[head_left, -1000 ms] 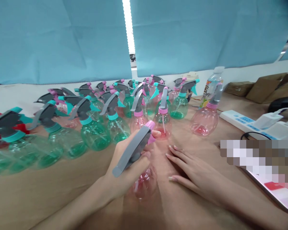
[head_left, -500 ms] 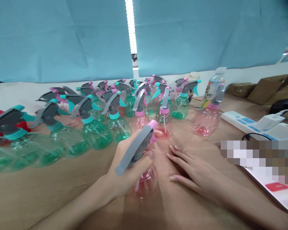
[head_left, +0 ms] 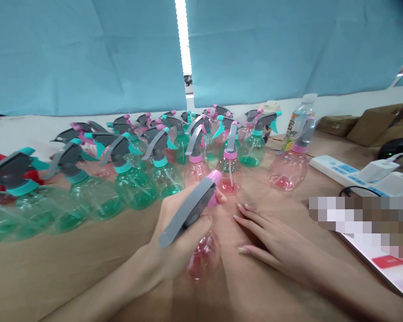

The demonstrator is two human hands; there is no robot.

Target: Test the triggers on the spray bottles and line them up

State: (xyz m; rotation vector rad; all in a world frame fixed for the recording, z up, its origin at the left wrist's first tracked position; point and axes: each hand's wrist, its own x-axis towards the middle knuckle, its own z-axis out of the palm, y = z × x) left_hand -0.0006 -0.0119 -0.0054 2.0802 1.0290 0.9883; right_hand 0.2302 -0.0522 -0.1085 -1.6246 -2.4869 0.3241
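A pink spray bottle (head_left: 204,259) with a grey head and pink nozzle is gripped at its neck and trigger by my left hand (head_left: 177,232). The hand hides the bottle's collar. My right hand (head_left: 275,235) rests on the brown tabletop (head_left: 137,259), fingers stretched out toward the held bottle without touching it. Just beyond the hands stand two more pink spray bottles, the nearer one (head_left: 231,176) with its tube showing. Off to the right of them is another pink spray bottle (head_left: 287,172).
Several green spray bottles (head_left: 134,190) line up along the left, with more behind. A clear drink bottle (head_left: 297,118) stands at the back right. A white power strip (head_left: 336,170), a pixelated phone-like device (head_left: 389,264) and cardboard boxes (head_left: 372,125) occupy the right side.
My left hand's forefinger has curled in slightly at the trigger, and the spray head has shifted a little left and down. My right hand stays put.
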